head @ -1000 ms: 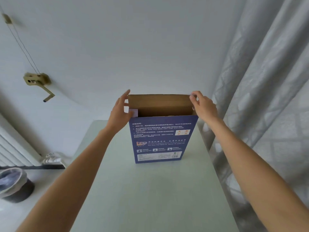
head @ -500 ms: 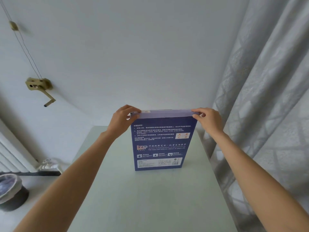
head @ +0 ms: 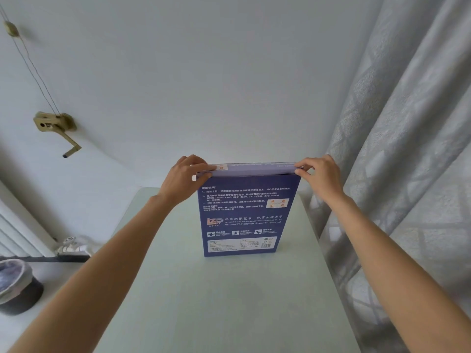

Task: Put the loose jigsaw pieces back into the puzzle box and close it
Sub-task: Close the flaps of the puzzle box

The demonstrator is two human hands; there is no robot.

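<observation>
Flat rectangular blue cardboard puzzle box (head: 244, 212) stands upright on smooth pale bench (head: 229, 301), past centre toward 12 o'clock, top flap folded down. Left hand (head: 184, 178) fingers pinch its 10 o'clock corner; right hand (head: 321, 177) fingers pinch its 2 o'clock corner.

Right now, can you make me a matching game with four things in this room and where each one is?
Things:
1. puzzle box
2. curtain
3. bin
4. crank handle

Places:
A. on the wall, upper left
B. standing upright on the table, both hands at its top corners
C. on the floor, lower left
D. hanging along the right side

Pairs: 1-B, 2-D, 3-C, 4-A

The left hand and the right hand each pinch a top corner of the box.
</observation>
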